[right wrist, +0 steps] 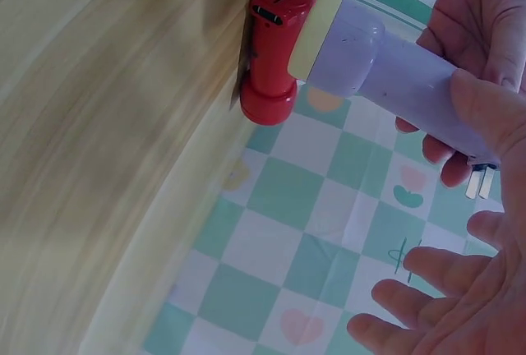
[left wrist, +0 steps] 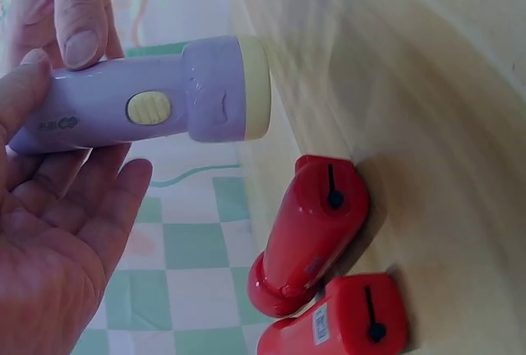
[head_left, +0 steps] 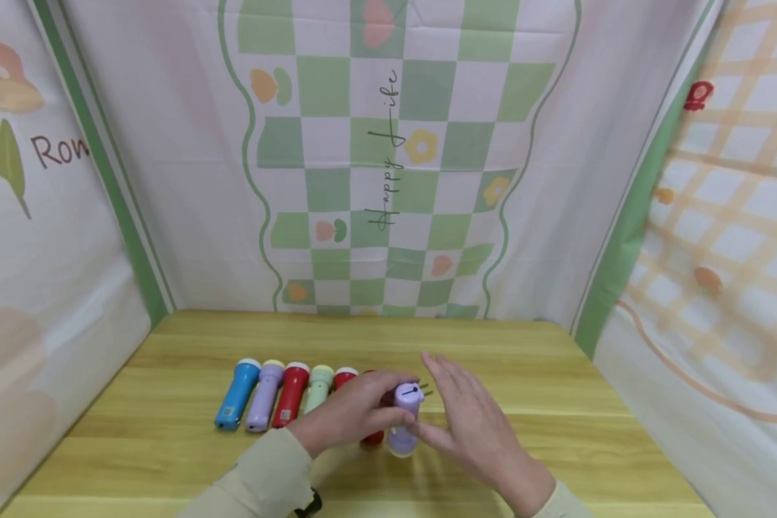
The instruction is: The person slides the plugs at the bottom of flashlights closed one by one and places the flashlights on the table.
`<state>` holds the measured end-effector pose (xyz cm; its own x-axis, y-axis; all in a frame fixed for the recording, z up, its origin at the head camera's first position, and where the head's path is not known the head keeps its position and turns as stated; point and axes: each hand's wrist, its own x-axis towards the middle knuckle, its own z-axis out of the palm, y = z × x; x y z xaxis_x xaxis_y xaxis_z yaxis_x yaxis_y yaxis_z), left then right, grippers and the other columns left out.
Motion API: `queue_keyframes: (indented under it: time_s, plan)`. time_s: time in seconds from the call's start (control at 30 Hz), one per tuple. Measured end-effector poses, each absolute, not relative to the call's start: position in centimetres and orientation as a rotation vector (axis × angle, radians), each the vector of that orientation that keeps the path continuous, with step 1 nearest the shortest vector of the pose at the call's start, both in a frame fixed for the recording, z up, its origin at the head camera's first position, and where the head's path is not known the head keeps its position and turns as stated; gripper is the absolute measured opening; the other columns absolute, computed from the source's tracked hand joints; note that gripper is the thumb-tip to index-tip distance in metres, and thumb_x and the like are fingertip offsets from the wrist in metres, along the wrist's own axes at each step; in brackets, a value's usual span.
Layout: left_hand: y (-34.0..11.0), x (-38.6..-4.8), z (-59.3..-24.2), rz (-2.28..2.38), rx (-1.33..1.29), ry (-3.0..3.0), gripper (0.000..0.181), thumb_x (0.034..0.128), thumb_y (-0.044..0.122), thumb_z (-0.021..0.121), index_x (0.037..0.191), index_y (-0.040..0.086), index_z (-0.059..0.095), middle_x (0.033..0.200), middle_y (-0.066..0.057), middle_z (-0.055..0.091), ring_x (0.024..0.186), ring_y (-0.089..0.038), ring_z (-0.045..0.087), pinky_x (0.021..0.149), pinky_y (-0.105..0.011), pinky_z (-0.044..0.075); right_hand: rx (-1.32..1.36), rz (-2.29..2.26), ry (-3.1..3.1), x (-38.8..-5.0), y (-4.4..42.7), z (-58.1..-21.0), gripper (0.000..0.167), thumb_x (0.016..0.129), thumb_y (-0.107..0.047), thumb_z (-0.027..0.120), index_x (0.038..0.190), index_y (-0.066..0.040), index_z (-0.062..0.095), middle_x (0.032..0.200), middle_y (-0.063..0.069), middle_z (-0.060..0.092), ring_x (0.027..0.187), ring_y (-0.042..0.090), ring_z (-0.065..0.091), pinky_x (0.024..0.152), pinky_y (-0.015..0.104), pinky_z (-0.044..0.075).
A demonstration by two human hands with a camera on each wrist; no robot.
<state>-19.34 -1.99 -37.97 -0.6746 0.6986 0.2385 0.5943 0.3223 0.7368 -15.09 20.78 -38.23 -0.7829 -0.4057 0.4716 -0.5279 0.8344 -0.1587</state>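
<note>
My left hand [head_left: 356, 410] grips a purple flashlight [head_left: 401, 437] with a cream head, thumb on one side and fingers on the other. Its head points down toward the table and its tail is up. Two metal plug prongs [right wrist: 481, 182] stick out near the tail, toward my right hand [head_left: 475, 424]. The thumb of that hand touches the flashlight's body, while its other fingers are extended and spread apart from it. A cream switch [left wrist: 149, 108] shows on the body in the left wrist view. Just left lies a red flashlight [left wrist: 308, 228], partly hidden by my left hand in the head view.
Flashlights lie in a row on the wooden table [head_left: 492, 352]: blue [head_left: 237, 396], purple [head_left: 266, 396], red [head_left: 291, 396], pale green [head_left: 318, 388] and more red ones, some behind my left hand. A checkered cloth [head_left: 375, 144] hangs behind the table, with printed cloths at both sides.
</note>
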Motion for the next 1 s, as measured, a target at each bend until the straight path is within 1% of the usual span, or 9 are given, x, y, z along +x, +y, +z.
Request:
queue_keyframes:
  time_s: [0.13, 0.27, 0.4, 0.53, 0.77, 0.87, 1.0]
  plan:
    - [-2.0, -19.2, -38.3, 1.413, 1.123, 2.372, 0.05, 0.1013, 0.029, 0.07, 0.145, 0.008, 0.058, 0.129, 0.002, 0.07, 0.115, -0.005, 0.065, 0.098, -0.021, 0.054, 0.693, 0.421, -2.597, -15.0, 20.6, -38.2, 0.096, 0.088, -0.052, 0.08, 0.161, -0.009, 0.036, 0.157, 0.016, 0.05, 0.14, 0.038, 0.052, 0.112, 0.058, 0.046]
    - [-2.0, -19.0, -38.6, 1.512, 1.041, 2.33, 0.046, 0.1007, 0.028, 0.071, 0.141, 0.008, 0.06, 0.126, 0.001, 0.07, 0.115, -0.008, 0.067, 0.098, -0.021, 0.054, 0.683, 0.45, -2.596, -14.9, 20.4, -38.1, 0.094, 0.089, -0.053, 0.079, 0.161, -0.01, 0.037, 0.157, 0.014, 0.05, 0.138, 0.037, 0.055, 0.108, 0.057, 0.05]
    - [-2.0, -18.6, -38.6, 1.58, 0.994, 2.309, 0.041, 0.1, 0.028, 0.072, 0.136, 0.011, 0.064, 0.123, 0.003, 0.071, 0.115, -0.009, 0.067, 0.098, -0.022, 0.054, 0.678, 0.475, -2.578, -14.8, 20.2, -38.0, 0.091, 0.09, -0.056, 0.077, 0.16, -0.012, 0.039, 0.156, 0.011, 0.053, 0.136, 0.035, 0.057, 0.106, 0.056, 0.052]
    - [-2.0, -18.3, -38.5, 1.614, 0.97, 2.316, 0.04, 0.0986, 0.03, 0.074, 0.134, 0.014, 0.065, 0.122, 0.005, 0.071, 0.115, -0.009, 0.067, 0.097, -0.021, 0.054, 0.683, 0.493, -2.567, -14.6, 19.9, -37.9, 0.088, 0.091, -0.057, 0.075, 0.16, -0.014, 0.04, 0.154, 0.011, 0.055, 0.135, 0.034, 0.058, 0.105, 0.056, 0.053]
    - [-2.0, -17.9, -38.6, 1.64, 0.928, 2.372, 0.039, 0.0978, 0.032, 0.075, 0.132, 0.015, 0.066, 0.12, 0.005, 0.072, 0.11, -0.011, 0.069, 0.094, -0.023, 0.056, 0.69, 0.509, -2.558, -14.5, 19.7, -37.7, 0.086, 0.091, -0.05, 0.078, 0.16, -0.016, 0.04, 0.15, 0.011, 0.059, 0.133, 0.033, 0.06, 0.102, 0.055, 0.055]
    - [-2.0, -17.9, -38.6, 1.634, 0.927, 2.388, 0.042, 0.0985, 0.035, 0.074, 0.134, 0.014, 0.066, 0.121, 0.005, 0.072, 0.111, -0.01, 0.069, 0.095, -0.024, 0.056, 0.702, 0.503, -2.532, -14.6, 19.7, -37.8, 0.085, 0.091, -0.045, 0.08, 0.16, -0.017, 0.04, 0.148, 0.011, 0.061, 0.13, 0.033, 0.062, 0.1, 0.054, 0.056]
    - [-2.1, -17.9, -38.6, 1.627, 0.929, 2.384, 0.043, 0.1013, 0.035, 0.069, 0.139, 0.016, 0.063, 0.124, 0.005, 0.071, 0.112, -0.009, 0.068, 0.096, -0.025, 0.056, 0.744, 0.471, -2.458, -14.7, 19.8, -37.9, 0.084, 0.089, -0.04, 0.082, 0.159, -0.018, 0.042, 0.143, 0.01, 0.064, 0.126, 0.031, 0.065, 0.097, 0.051, 0.058]
